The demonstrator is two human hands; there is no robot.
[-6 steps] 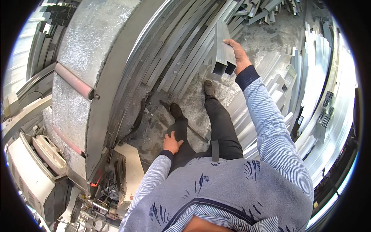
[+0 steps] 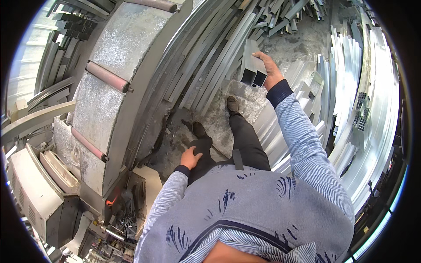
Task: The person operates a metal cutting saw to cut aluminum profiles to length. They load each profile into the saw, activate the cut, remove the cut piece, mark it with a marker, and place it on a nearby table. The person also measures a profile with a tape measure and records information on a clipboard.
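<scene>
My right hand (image 2: 272, 72) is closed around the side of a grey metal box profile (image 2: 255, 61), held up in front of me. Two dark hollow openings show at its near end. The far end points away toward the floor stock. My left hand (image 2: 190, 158) is beside my left knee, seemingly resting on the dark trouser leg, thumb apart from the fingers, with nothing in it. Below and beyond the held profile, long metal profiles (image 2: 206, 65) lie side by side on the floor.
A machine bed (image 2: 116, 48) with pink rollers (image 2: 107, 76) runs along my left. A beige cabinet (image 2: 37, 193) stands at lower left. Bright profiles (image 2: 346, 65) are stacked at right; a loose heap of offcuts (image 2: 285, 15) lies ahead. My feet are on the stained floor.
The held profile looks shorter, its far end tipped further away. The machine has shifted right and down in the view. My left hand stays by the knee.
</scene>
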